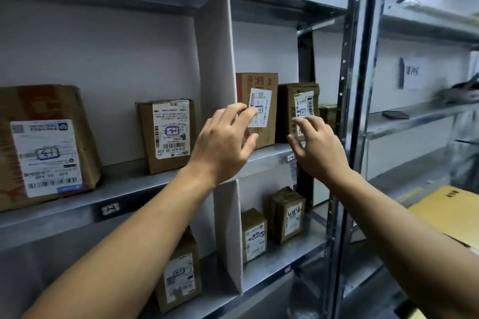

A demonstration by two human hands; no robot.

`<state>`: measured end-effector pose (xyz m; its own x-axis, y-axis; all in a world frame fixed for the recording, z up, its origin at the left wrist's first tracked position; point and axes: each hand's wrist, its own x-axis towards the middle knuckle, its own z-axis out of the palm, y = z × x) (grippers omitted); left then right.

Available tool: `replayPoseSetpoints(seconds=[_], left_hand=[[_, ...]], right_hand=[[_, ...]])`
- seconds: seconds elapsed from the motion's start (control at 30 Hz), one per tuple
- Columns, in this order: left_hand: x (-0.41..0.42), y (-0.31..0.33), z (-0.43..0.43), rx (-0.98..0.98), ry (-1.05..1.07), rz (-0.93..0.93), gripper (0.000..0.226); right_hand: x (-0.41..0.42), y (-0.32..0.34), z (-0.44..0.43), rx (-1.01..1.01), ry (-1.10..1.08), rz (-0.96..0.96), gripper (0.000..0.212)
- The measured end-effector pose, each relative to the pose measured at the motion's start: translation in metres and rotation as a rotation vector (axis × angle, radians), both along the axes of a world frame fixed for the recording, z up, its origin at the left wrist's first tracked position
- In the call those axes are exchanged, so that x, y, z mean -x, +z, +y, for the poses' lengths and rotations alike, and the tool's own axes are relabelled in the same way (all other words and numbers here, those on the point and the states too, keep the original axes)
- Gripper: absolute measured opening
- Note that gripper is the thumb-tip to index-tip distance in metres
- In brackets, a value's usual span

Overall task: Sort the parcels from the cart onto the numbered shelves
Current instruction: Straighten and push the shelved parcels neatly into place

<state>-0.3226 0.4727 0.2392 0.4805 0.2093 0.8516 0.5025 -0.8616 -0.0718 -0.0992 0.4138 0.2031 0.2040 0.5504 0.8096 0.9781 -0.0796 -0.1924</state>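
Note:
Two parcels stand upright side by side in the right compartment of the upper shelf (269,151). One is a red-printed cardboard box (270,134) with a white label, the other a darker brown box (285,111) to its right. My left hand (225,142) reaches to the red-printed box, with spread fingertips on its label and the thumb against its lower front. My right hand (316,147) has its fingertips on the lower part of the darker box's label. Neither hand wraps around a box.
A white divider (215,59) splits the shelf. Left of it stand a large labelled box (46,147) and a medium one (168,134). Three small parcels (255,234) stand on the lower shelf. A steel upright (357,59) is at my right, and a yellow carton (451,212) lies beyond it.

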Motion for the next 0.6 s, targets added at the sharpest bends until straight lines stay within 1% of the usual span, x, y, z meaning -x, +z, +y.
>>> replayPoseSetpoints(seconds=[0.1,0.17,0.27,0.4,0.6], left_hand=[[-0.041,0.006,0.006,-0.016,-0.032,-0.016,0.048],[-0.07,0.01,0.013,0.013,-0.04,-0.033,0.049],[-0.113,0.019,0.026,0.089,-0.016,-0.037,0.051],[-0.169,0.025,0.044,0.136,0.007,-0.038,0.052],[-0.227,0.021,0.07,0.203,0.108,-0.12,0.056]], right_hand=[[-0.038,0.009,0.009,0.008,0.019,0.029,0.047],[-0.067,0.019,0.019,0.005,0.047,0.051,0.048],[-0.11,0.037,0.036,-0.005,0.1,0.134,0.05],[-0.159,0.056,0.06,-0.019,0.178,0.2,0.051],[-0.198,0.072,0.103,-0.01,0.311,0.249,0.054]])
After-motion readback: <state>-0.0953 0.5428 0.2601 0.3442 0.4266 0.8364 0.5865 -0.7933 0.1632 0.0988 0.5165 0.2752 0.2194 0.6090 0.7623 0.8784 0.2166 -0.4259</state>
